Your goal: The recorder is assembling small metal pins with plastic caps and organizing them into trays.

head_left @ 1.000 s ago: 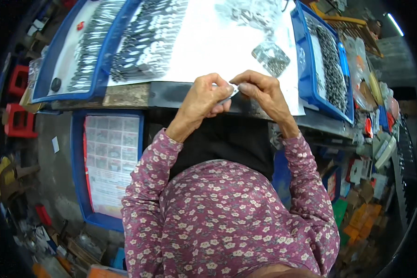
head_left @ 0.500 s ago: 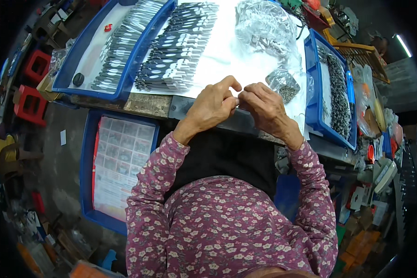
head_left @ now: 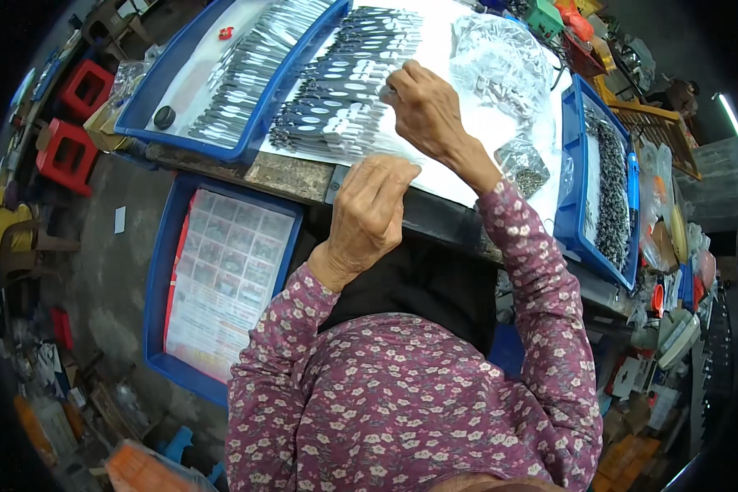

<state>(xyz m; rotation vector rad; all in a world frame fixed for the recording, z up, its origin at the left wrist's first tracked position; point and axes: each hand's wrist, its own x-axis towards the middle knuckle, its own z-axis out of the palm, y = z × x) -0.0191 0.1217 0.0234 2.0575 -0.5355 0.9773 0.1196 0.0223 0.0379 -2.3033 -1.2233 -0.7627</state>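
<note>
Lying near right fingers (head_left: 407,79): dark pieces (head_left: 330,88)

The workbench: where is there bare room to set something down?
White paper shows between dark pieces and the larger clear bag; the left tray has room between its red piece and black disc. Crowded: the heap in the right tray.

Head view: left fisheye of a head-worn pair, looking down
Nearest, 6 o'clock: floral shirt (head_left: 418,402)
Mid-view: left hand (head_left: 367,205)
1 o'clock: right hand (head_left: 426,108)
Beyond, 12 o'clock: worktable (head_left: 287,176)
</note>
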